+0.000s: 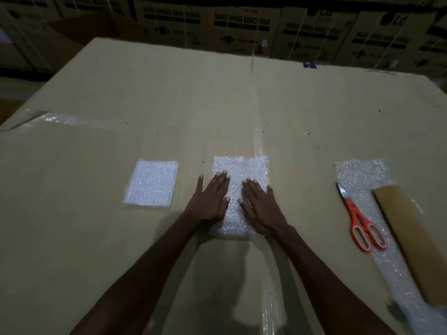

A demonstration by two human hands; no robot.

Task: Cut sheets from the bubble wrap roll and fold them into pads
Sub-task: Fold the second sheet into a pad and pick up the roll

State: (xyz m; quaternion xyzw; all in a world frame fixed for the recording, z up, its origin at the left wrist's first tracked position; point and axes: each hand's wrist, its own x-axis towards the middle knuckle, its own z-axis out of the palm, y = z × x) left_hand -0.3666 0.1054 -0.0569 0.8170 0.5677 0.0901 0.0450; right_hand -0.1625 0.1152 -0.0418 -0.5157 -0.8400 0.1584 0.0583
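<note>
Folded sheet (pixel 240 189) sits centre frame, slightly below mid-height, flat on the cardboard work surface (pixel 169 97). Both hands on top of it, palms down. Left hand (pixel 210 199) covers the sheet's left edge w/ fingers straight and close together, thumb splayed out left onto the cardboard. Right hand (pixel 257 206) lies on the right half, fingers straight, nearly together, thumb toward the middle. Nothing pinched; it's a flat press.

Judging by this, the step is flattening the fold into a pad. To do it well: keep palms flat, press evenly, sweep outward from the middle to the edges so layers don't spring back, and check the near edge lines up w/ the far one before letting go. Bubble wrap is springy and slippery, so it'll prob. creep open if released too fast.

Finished pad (pixel 152 183) lies left of centre, apart from the hands; new one likely goes beside it. Right side of frame: orange-handled scissors (pixel 360 221), blades closed, lying on the loose end of the bubble wrap roll (pixel 362 175), w/ a brown cardboard strip (pixel 411 240) just right of them. Stacked washing-machine cartons (pixel 242 22) run across the top of the frame.
</note>
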